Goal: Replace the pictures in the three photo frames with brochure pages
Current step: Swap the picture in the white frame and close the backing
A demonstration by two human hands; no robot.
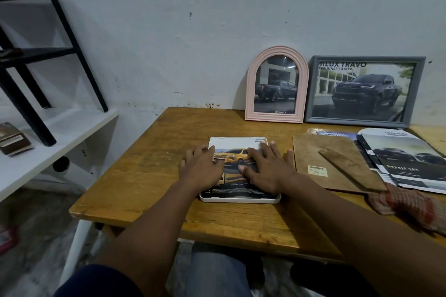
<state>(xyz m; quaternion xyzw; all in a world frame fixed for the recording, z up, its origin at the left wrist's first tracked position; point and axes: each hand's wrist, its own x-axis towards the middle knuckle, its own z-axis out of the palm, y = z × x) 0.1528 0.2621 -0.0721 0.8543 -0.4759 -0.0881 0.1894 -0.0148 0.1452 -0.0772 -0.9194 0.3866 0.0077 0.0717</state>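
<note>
A white photo frame (241, 198) lies flat in the middle of the wooden table (144, 171). On it rests a brochure page (235, 149) showing a yellow truck. My left hand (202, 168) and my right hand (268, 167) lie palm down on the page, fingers spread, pressing it into the frame. A pink arched frame (251, 94) and a grey rectangular frame (418, 94) lean upright against the wall at the back; each shows a dark truck picture.
To the right lie a brown backing board with a stand strip (337, 166), loose brochure pages (407, 161) and a checked cloth (410, 207). A white shelf (60, 132) with a black metal rack (36, 60) stands at the left.
</note>
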